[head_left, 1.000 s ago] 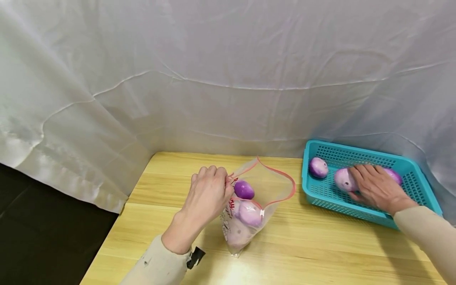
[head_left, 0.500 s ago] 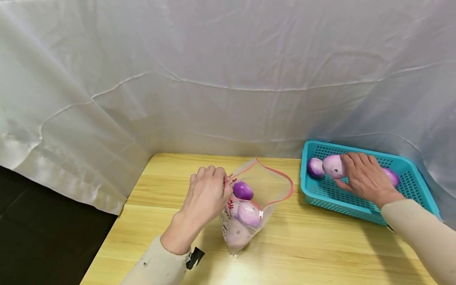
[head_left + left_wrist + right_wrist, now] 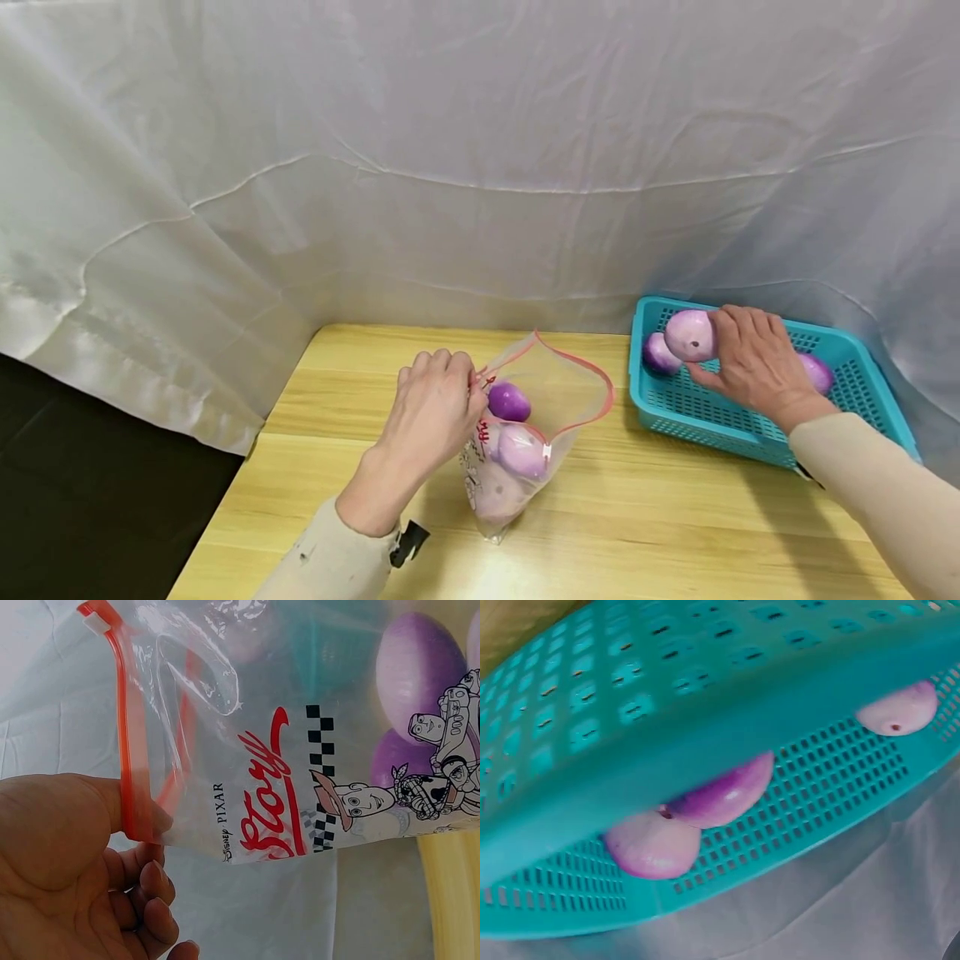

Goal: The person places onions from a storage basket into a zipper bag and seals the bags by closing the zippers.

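In the head view my left hand pinches the rim of a clear zip bag with a red-edged, gaping mouth. In the left wrist view, thumb and forefinger hold the red zip strip near its end. Several smooth purple-and-white onions lie in the bag, a dark purple onion on top. My right hand grips a pale onion above the turquoise basket. Beneath it sits a smaller onion in the basket's left end. The right wrist view does not show the right hand.
Another purple onion lies in the basket behind my right wrist. In the right wrist view two onions lie side by side behind the basket rim. A grey-white curtain hangs behind the wooden table.
My right hand has lifted the pale onion from the basket floor and carried it left, over the smaller onion. The left hand keeps its hold on the bag's rim.
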